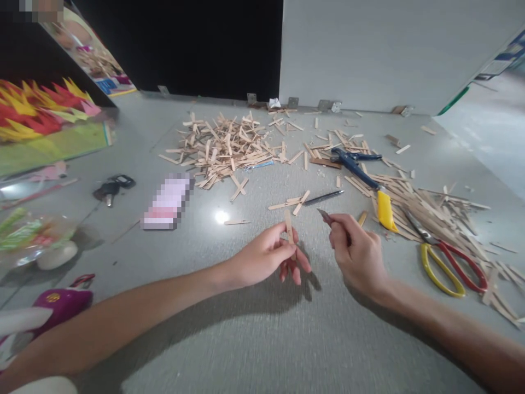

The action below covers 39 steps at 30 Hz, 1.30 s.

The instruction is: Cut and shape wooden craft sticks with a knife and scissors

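In the middle, my left hand (264, 258) pinches a short flat wooden stick (289, 224) upright between thumb and finger; the other fingers hang loose below. My right hand (357, 253) is closed around a small knife (324, 215), its dark pointed blade aimed up and to the left, apart from the stick. The knife's handle is hidden inside the fist. Just beyond both hands, crossed stick pieces (301, 202) lie on the grey table (262, 345), touching the end of a black pen (326, 197).
A heap of cut wooden sticks (229, 142) lies at the back. On the right are blue-and-yellow cutters (361, 172), red-and-yellow scissors (443, 262) and longer wood strips (410, 205). A phone (168, 202), keys (110, 189) and a purple glue gun (61, 301) occupy the left.
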Available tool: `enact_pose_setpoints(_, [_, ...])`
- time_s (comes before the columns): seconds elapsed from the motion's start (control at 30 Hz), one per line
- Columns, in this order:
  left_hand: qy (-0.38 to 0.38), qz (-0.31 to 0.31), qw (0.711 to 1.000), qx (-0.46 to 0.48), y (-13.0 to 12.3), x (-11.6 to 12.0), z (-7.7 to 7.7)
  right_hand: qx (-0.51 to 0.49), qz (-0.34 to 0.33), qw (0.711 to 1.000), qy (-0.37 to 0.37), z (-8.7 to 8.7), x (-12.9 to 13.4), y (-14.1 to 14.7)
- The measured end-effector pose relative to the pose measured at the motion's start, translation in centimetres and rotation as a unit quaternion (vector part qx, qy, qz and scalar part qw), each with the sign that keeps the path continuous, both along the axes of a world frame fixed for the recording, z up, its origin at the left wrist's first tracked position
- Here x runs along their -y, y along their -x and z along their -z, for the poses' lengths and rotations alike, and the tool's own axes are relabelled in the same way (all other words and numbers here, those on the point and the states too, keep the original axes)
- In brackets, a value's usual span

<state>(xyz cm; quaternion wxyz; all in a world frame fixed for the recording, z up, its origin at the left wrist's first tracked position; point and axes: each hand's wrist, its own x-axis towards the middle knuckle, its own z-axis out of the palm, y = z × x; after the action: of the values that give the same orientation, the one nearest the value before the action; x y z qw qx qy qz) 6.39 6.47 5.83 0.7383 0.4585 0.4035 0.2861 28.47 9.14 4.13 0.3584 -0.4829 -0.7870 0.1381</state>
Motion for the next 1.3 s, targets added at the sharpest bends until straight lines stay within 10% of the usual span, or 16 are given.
enact_pose_setpoints(0.5, [-0.097, -0.085, 0.985, -0.111, 1.2, -1.7, 1.0, 0.063, -0.275, 0.955, -0.089, 2.9, -0.6, -1.2])
enact_pose_setpoints(1.3, [-0.036, -0.003, 0.983, -0.179, 2.2, -3.7, 1.9, 0.221, -0.187, 0.952, -0.098, 2.0, 0.6, -0.2])
